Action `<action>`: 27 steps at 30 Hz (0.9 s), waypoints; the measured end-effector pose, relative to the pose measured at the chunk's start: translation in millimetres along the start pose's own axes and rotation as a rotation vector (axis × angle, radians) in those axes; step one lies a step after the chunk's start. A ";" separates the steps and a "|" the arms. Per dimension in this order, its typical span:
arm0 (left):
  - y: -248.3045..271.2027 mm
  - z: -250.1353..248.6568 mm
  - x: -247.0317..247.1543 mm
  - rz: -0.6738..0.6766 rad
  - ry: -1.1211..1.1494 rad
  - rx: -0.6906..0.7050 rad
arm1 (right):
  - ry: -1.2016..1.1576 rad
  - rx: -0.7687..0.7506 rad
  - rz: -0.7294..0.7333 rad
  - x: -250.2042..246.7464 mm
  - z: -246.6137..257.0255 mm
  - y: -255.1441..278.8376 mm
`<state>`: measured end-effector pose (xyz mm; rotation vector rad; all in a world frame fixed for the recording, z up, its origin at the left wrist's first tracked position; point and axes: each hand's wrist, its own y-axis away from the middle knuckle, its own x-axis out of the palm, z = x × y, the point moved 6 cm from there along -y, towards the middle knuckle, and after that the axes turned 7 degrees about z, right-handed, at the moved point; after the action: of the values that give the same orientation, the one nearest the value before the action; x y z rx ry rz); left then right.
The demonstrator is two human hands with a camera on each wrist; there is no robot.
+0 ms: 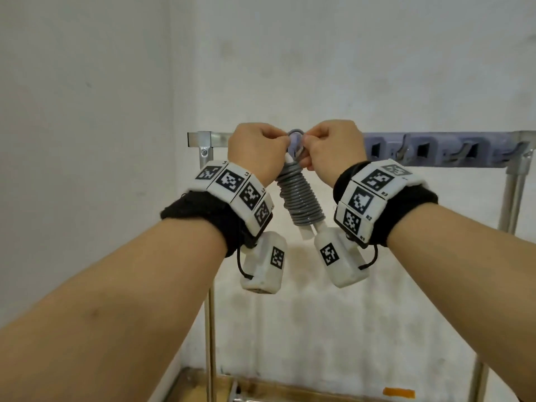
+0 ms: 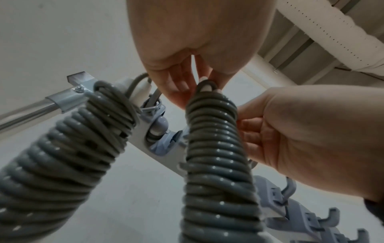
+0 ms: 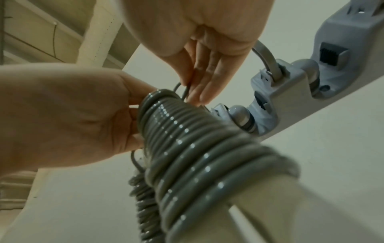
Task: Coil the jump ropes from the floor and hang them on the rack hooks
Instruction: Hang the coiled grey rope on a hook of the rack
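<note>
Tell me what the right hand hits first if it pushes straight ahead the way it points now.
Probably the lavender plastic hook rail on the metal rack, directly beyond the right hand, which pinches the loop of the coiled grey jump rope. Depth is unclear.

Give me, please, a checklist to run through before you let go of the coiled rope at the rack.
1. Coil wound tightly: ok. The coiled jump rope shows neat, close turns.
2. Grip secure: ok. The left hand and right hand both hold its top end.
3. Loop caught on a hook: cannot tell. The loop sits at the height of the hook strip, but the hands hide the hook.
4. Spare hooks available: ok. A free hook shows to the right.
5. Neighbouring rope undisturbed: ok. The other coil hangs from the rack, apart from the held one.
</note>
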<state>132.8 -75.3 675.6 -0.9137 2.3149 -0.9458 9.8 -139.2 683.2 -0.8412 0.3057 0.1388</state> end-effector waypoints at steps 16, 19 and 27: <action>-14.5 0.5 24.7 0.132 -0.439 -0.019 | 0.014 0.121 0.131 15.3 -28.1 -4.1; -2.7 -3.4 25.4 0.124 -0.453 0.023 | -0.004 0.108 0.116 10.1 -27.7 6.9; 78.1 -5.5 27.4 0.143 -0.504 0.457 | 0.201 0.024 0.140 -14.6 -61.3 86.3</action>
<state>79.9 -50.8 616.6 -0.6832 1.6266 -0.9894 -37.7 -128.2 588.1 -0.8116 0.5550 0.1813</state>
